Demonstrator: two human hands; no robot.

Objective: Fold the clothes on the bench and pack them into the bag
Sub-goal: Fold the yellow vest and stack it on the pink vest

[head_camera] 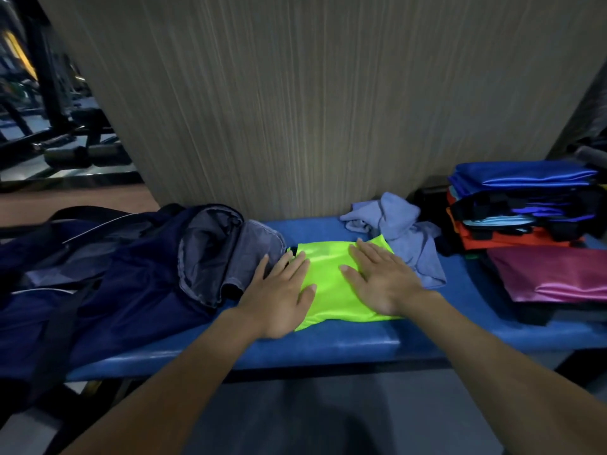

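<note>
Now both hands, left (282,292) and right (377,280), press flat on the shirt (328,267); the bag (131,264) lies at nine o'clock, nearer the left.

A single wide-angle camera is sitting on my head, looking forward and down at close range. It is facing the desk (345,343) head-on, with a striped wall panel (312,103) directly behind. My forearms are entering from the bottom edge.

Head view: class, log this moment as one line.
left hand flat on green garment | right hand flat on it | bag open
</note>
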